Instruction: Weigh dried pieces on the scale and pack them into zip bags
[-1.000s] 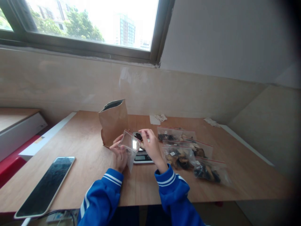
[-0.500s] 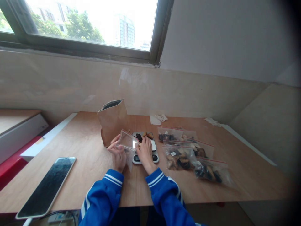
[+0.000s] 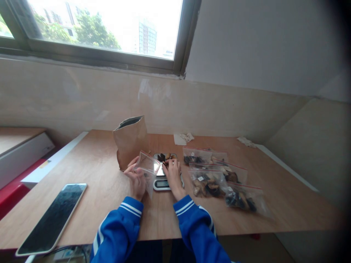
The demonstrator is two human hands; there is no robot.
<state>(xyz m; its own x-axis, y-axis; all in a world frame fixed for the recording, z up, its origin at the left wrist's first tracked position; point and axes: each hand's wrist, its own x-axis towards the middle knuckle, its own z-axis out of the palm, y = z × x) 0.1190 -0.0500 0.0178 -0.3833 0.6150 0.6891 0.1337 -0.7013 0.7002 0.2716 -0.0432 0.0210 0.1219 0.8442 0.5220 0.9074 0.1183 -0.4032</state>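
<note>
A wooden table (image 3: 159, 223) stretched under the fingers. A paper bag (image 3: 132, 140) stood beyond the left hand (image 3: 136, 182); filled bags (image 3: 208, 182) lay right of the right hand (image 3: 173, 177), its fingers bunched over a scale (image 3: 161, 170). The left fingers gripped a clear pouch (image 3: 149, 176). Dried pieces (image 3: 161, 157) lay by the right fingertips; whether pinched, I couldn't tell.

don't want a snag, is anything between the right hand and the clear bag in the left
Nothing visible. The right hand is at the dried pieces on the scale, and the clear bag in the left hand is just to its left. The brown paper bag stands farther back, outside that gap.
</note>
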